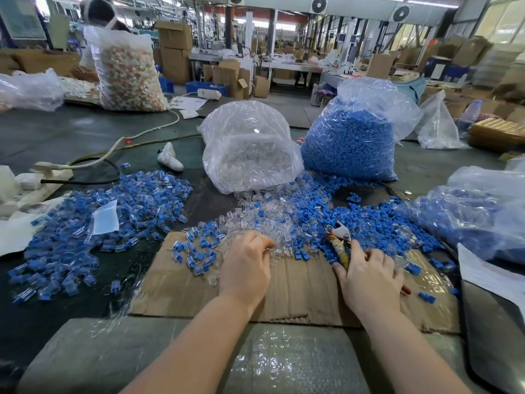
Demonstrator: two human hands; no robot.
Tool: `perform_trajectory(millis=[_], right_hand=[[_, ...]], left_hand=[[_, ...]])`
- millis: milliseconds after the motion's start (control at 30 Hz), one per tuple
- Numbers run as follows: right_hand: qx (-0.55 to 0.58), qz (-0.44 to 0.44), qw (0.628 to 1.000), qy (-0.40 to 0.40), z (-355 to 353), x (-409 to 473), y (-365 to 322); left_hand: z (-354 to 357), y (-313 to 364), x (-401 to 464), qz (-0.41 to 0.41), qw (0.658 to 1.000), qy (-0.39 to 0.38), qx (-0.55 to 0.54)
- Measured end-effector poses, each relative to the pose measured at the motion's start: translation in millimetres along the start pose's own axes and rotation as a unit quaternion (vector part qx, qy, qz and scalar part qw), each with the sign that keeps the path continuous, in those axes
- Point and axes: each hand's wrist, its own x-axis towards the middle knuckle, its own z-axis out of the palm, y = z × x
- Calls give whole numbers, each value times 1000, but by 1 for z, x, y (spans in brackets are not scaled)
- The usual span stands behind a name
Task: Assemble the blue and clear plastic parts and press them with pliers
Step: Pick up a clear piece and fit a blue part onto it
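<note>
A: L hand (246,265)?
B: Fingertips curled into the clear parts (264,220) on the cardboard (298,291); can't tell if it's pinching one.
A: R hand (369,275)?
B: Wrapped round the pliers (339,241), beside the blue parts (377,223).

A factory hall: stacked cardboard boxes (174,49), long workbenches (284,65), round wall fans (318,4), and on the desk (85,129) 2 big clear sacks, 1 of blue parts (349,146).
</note>
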Motion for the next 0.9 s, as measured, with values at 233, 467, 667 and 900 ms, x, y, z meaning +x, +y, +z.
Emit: perform_trajectory(millis=[233, 467, 667, 900], right_hand=[[110, -163, 976, 93, -2, -6, -25], [112, -218, 969, 42, 7, -4, -49], [108, -202, 972, 44, 10, -2, -53], [150, -207, 964, 71, 13, -12, -42]], left_hand=[[23, 13, -15, 19, 999, -39, -1], [19, 9, -18, 14, 1000, -5, 9], [20, 9, -19, -50, 997, 14, 57], [19, 9, -18, 0, 999, -5, 39]])
